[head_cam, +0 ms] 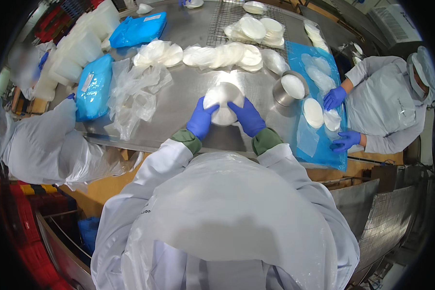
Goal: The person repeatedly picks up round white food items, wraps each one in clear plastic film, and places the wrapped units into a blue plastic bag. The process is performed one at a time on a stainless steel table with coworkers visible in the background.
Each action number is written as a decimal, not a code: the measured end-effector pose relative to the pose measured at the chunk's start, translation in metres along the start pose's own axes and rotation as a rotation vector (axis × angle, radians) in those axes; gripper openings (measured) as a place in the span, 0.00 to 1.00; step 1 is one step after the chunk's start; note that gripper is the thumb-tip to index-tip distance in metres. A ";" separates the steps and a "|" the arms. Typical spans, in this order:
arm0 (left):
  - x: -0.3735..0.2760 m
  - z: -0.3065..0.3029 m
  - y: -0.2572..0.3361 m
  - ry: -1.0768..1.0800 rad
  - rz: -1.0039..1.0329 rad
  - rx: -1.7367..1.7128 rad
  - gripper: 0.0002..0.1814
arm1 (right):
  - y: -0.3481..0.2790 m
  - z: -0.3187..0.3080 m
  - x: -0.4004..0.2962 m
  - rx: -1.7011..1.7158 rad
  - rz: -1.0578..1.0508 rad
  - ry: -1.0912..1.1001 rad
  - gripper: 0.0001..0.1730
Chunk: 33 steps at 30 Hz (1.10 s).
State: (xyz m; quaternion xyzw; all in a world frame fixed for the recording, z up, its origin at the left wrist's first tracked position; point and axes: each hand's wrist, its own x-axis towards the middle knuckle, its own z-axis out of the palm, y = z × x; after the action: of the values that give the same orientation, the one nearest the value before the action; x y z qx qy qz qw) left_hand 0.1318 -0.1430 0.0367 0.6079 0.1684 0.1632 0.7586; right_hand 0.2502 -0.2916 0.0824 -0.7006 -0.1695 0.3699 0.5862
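Note:
Both my hands wear blue gloves and grip a stack of thin round white sheets (223,96) above the steel table (174,123). My left hand (202,119) holds its left edge, with the thumb on top. On the opposite edge, my right hand (248,116) has its thumb laid on the upper face. The fingers under the stack are hidden. Right of my hands stands a metal cylinder (283,95) with white material in its top. Beyond the stack runs a row of overlapping round white sheets (221,56), some with clear film around them.
Crumpled clear plastic bags (134,98) lie at left beside shiny blue packages (94,88). A co-worker's gloved hands (335,98) handle white discs on a blue plastic sheet (302,141) at right. A wire rack (217,30) carries more discs at the back. Another person (47,141) stands at left.

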 end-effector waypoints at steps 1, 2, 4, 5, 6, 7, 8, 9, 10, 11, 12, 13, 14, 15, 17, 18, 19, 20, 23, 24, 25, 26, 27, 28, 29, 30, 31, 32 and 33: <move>0.001 0.004 0.000 0.000 0.038 0.180 0.27 | 0.010 -0.010 0.003 0.080 0.016 -0.002 0.31; 0.003 0.006 0.001 -0.017 -0.177 0.028 0.27 | 0.029 -0.030 0.009 0.160 0.032 -0.007 0.30; 0.000 0.018 0.026 0.009 -0.403 -0.230 0.28 | 0.050 -0.068 0.019 0.347 0.020 0.119 0.28; 0.001 0.015 0.026 0.013 -0.386 -0.226 0.28 | 0.055 -0.091 0.023 0.450 -0.009 0.259 0.27; 0.003 0.011 0.027 0.014 -0.369 -0.222 0.28 | 0.066 -0.129 0.032 0.171 -0.210 0.424 0.26; 0.006 0.006 0.028 0.010 -0.352 -0.217 0.27 | 0.080 -0.176 0.043 -0.118 -0.406 0.583 0.25; 0.006 -0.007 0.023 0.011 -0.348 -0.225 0.28 | 0.062 -0.194 0.044 -0.074 -0.289 0.638 0.25; 0.006 -0.014 0.019 0.040 -0.369 -0.224 0.27 | 0.041 -0.214 0.043 -0.027 -0.173 0.697 0.26; 0.007 -0.018 0.016 0.058 -0.393 -0.226 0.27 | 0.032 -0.234 0.042 0.061 -0.251 0.651 0.36; 0.008 -0.021 0.012 0.077 -0.419 -0.225 0.27 | 0.021 -0.247 0.043 0.055 -0.192 0.637 0.38; 0.009 -0.022 0.008 0.078 -0.435 -0.231 0.27 | 0.014 -0.256 0.049 -0.135 -0.055 0.629 0.37; 0.010 -0.023 0.003 0.080 -0.451 -0.237 0.27 | 0.010 -0.262 0.055 -0.324 0.082 0.613 0.36; 0.011 -0.025 -0.001 0.084 -0.465 -0.244 0.27 | 0.015 -0.261 0.058 -0.638 -0.074 0.750 0.34; 0.012 -0.026 -0.001 0.103 -0.489 -0.260 0.25 | 0.013 -0.251 0.064 -0.948 -0.249 0.868 0.33; 0.013 -0.024 -0.001 0.146 -0.535 -0.293 0.22 | 0.008 -0.233 0.088 -1.233 -0.389 0.847 0.31; 0.014 -0.025 0.000 0.153 -0.539 -0.289 0.22 | 0.014 -0.226 0.103 -1.207 -0.330 0.723 0.29; 0.015 -0.027 0.001 0.167 -0.544 -0.288 0.21 | 0.016 -0.214 0.118 -1.178 -0.273 0.592 0.28; 0.017 -0.029 0.002 0.182 -0.548 -0.287 0.21 | 0.022 -0.195 0.135 -1.255 -0.632 0.754 0.23; 0.019 -0.037 0.004 0.233 -0.617 -0.319 0.20 | -0.007 -0.097 0.177 -0.810 -0.889 0.485 0.16; 0.020 -0.035 0.006 0.243 -0.650 -0.321 0.20 | 0.006 -0.070 0.191 -0.710 -0.618 0.298 0.13; 0.021 -0.032 0.011 0.258 -0.680 -0.323 0.20 | 0.018 -0.049 0.215 -0.892 -0.585 0.111 0.13; 0.020 -0.035 0.013 0.306 -0.696 -0.335 0.19 | -0.005 -0.012 0.216 -1.040 -0.632 -0.058 0.18; 0.022 -0.037 0.011 0.278 -0.696 -0.343 0.20 | 0.009 0.006 0.232 -0.923 -0.908 0.017 0.17; 0.023 -0.042 0.005 0.263 -0.694 -0.349 0.20 | 0.016 0.024 0.254 -0.884 -0.985 0.030 0.18; 0.024 -0.048 0.001 0.251 -0.696 -0.355 0.20 | 0.021 0.042 0.276 -0.839 -1.057 0.042 0.19; 0.024 -0.052 0.001 0.272 -0.706 -0.367 0.19 | 0.030 0.053 0.295 -0.899 -1.058 0.092 0.18; 0.023 -0.055 0.000 0.300 -0.673 -0.365 0.19 | 0.040 0.057 0.309 -0.965 -1.052 0.143 0.18; 0.023 -0.057 0.000 0.324 -0.643 -0.360 0.20 | 0.051 0.060 0.320 -1.031 -1.044 0.199 0.17; 0.020 -0.062 -0.002 0.356 -0.612 -0.355 0.21 | 0.049 0.067 0.323 -1.093 -0.913 0.101 0.16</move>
State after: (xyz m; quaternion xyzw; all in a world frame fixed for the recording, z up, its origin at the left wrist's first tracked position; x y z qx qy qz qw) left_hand 0.1218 -0.0806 0.0206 0.3512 0.4401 0.0589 0.8243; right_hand 0.4085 -0.0404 -0.0697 -0.7694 -0.5798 -0.0832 0.2547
